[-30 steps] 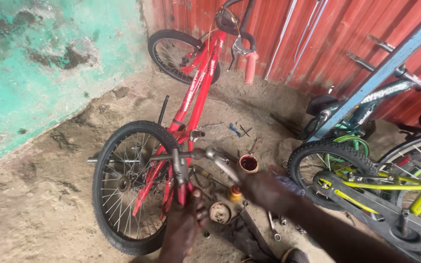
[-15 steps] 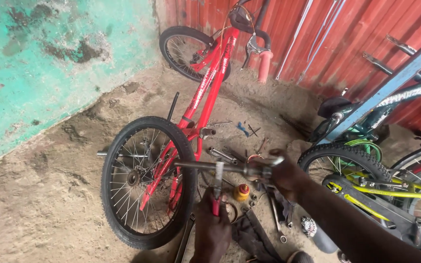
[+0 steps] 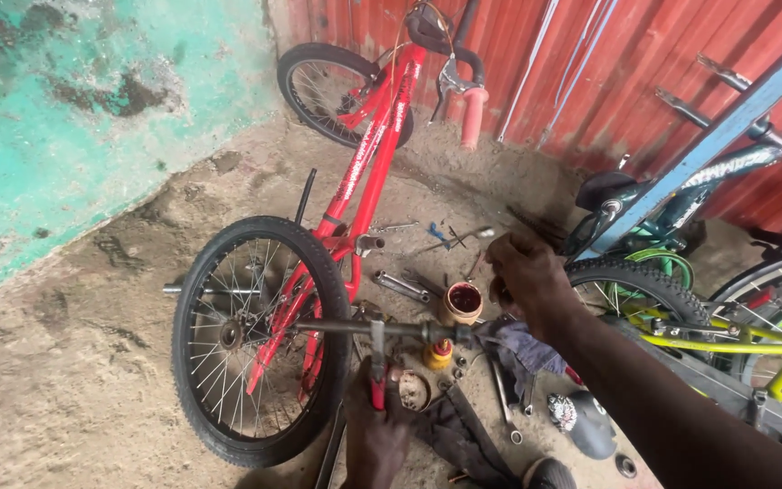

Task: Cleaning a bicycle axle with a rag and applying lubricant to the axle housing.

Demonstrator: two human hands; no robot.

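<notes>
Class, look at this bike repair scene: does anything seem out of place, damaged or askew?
Yes. The red bike lies on the dirt with no saddle on its seat tube. Wrenches and small parts are scattered loose in the dirt beside an open pot. The green wall has bare patches where paint has come off.

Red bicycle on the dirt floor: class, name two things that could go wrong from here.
The small open pot of dark liquid stands right under the right hand; a bump could spill it. Loose spanners and small parts lie on the sandy ground beside the rear wheel; they could get kicked away or gritty.
</notes>
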